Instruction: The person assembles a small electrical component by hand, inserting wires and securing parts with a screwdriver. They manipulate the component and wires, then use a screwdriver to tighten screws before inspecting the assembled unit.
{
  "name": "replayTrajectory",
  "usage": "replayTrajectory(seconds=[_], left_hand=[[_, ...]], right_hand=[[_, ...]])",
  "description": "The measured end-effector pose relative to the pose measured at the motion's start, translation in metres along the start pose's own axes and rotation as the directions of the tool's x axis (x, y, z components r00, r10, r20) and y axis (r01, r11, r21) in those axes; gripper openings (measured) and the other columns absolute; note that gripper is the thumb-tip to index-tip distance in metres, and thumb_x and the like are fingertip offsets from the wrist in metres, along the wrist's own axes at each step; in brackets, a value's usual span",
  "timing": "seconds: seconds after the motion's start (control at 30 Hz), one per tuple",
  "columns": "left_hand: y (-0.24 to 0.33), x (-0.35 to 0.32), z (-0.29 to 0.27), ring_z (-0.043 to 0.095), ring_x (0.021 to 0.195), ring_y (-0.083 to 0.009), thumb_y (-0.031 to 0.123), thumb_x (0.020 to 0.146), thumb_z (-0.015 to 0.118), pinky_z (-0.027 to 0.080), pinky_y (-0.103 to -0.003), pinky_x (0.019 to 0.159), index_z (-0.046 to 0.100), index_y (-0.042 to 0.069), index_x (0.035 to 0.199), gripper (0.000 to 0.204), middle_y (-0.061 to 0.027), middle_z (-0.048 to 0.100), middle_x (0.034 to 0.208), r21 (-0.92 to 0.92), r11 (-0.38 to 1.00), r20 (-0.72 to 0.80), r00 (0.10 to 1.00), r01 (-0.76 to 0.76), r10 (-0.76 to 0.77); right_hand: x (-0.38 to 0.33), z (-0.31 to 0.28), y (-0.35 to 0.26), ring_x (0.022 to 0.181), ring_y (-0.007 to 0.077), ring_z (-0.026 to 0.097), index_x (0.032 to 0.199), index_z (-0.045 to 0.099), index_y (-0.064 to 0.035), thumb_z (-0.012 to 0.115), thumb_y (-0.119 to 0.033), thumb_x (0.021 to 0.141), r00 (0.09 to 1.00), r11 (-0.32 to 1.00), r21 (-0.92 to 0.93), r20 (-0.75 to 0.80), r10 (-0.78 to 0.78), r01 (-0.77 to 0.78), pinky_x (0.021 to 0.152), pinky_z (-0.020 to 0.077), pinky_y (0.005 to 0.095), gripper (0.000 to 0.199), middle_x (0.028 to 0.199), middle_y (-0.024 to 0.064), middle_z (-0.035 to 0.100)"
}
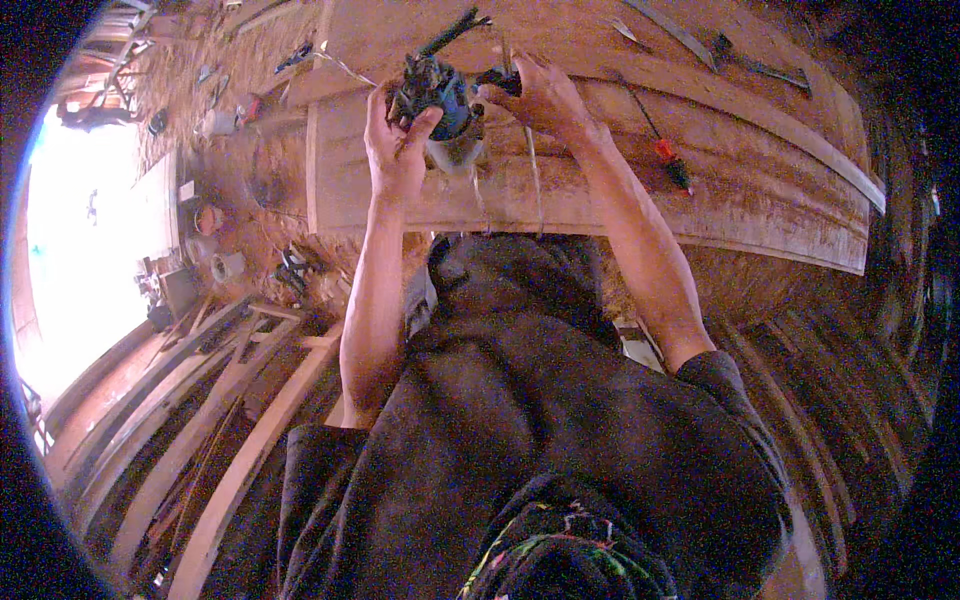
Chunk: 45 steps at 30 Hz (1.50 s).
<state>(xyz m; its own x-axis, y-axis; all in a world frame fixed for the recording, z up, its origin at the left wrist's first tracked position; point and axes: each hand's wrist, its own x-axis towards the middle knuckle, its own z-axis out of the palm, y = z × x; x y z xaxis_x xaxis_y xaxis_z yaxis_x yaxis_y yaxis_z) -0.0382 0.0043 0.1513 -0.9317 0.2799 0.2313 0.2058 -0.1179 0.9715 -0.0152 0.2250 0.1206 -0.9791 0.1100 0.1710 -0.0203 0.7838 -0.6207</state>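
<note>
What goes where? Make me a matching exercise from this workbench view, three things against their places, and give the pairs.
Things:
1. blue power tool
2. red-handled screwdriver
3. long metal strip

Places:
A. lying on the planks, right of the right hand
B. held up between both hands, left hand gripping it
C. at the far edge of the bench

Pairs: 1-B, 2-A, 3-C

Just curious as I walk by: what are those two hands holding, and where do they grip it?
A blue power tool. The left hand grips its left side; the right hand pinches a dark part at its top right.
</note>
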Motion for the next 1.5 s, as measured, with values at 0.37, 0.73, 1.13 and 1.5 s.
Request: replayTrajectory(seconds=[0.37, 0.73, 1.13, 1.5], left_hand=[[-0.004, 0.013, -0.005, 0.061, 0.108, -0.0173, 0.008, 0.088, 0.077, 0.048, -0.031, 0.098, 0.047, -0.001, 0.131, 0.053, -0.0085, 0.063, 0.118, 0.065, 0.998, 0.035, 0.999, -0.002, -0.001], [0.002, -0.003, -0.008, 0.059, 0.114, -0.0207, 0.0, 0.089, 0.069, 0.05, -0.034, 0.098, 0.041, 0.003, 0.141, 0.06, -0.0084, 0.058, 0.125, 0.053, 0.998, 0.06, 0.998, 0.026, -0.029], [0.007, -0.013, -0.008, 0.06, 0.109, -0.0172, 0.023, 0.084, 0.082, 0.049, -0.033, 0.096, 0.045, 0.001, 0.138, 0.069, -0.0062, 0.061, 0.121, 0.193, 0.981, 0.034, 0.999, 0.001, -0.008], [0.015, -0.036, -0.015, 0.06, 0.111, -0.0177, 0.027, 0.079, 0.087, 0.05, -0.033, 0.097, 0.045, 0.003, 0.138, 0.076, -0.0054, 0.06, 0.124, 0.186, 0.981, -0.024, 0.999, 0.052, -0.048]], right_hand=[[-0.022, 0.003, -0.026, 0.104, 0.0428, 0.059, 0.128, 0.058, -0.0055, 0.082, -0.031, 0.081, 0.616, 0.963, -0.241, -0.743, -0.262, 0.12, 0.094, 0.0462, 0.0534, 0.059, 0.111, 0.0142, 0.066], [-0.035, 0.007, -0.075, 0.082, 0.0293, 0.063, 0.115, 0.069, -0.0107, 0.069, -0.009, 0.09, 0.911, 0.821, 0.523, -0.412, 0.009, 0.228, 0.074, 0.0527, 0.0376, 0.025, 0.097, 0.0122, 0.063], [-0.022, -0.014, -0.043, 0.076, 0.0236, 0.058, 0.12, 0.067, -0.0134, 0.072, -0.017, 0.089, 0.937, 0.79, 0.506, -0.225, -0.267, 0.346, 0.069, 0.0503, 0.037, 0.031, 0.098, 0.0088, 0.058], [-0.035, -0.023, -0.052, 0.078, 0.0224, 0.06, 0.118, 0.067, -0.0077, 0.071, -0.022, 0.089, 0.969, 0.713, 0.669, -0.051, -0.24, 0.212, 0.065, 0.0483, 0.0338, 0.032, 0.097, 0.0102, 0.057]])
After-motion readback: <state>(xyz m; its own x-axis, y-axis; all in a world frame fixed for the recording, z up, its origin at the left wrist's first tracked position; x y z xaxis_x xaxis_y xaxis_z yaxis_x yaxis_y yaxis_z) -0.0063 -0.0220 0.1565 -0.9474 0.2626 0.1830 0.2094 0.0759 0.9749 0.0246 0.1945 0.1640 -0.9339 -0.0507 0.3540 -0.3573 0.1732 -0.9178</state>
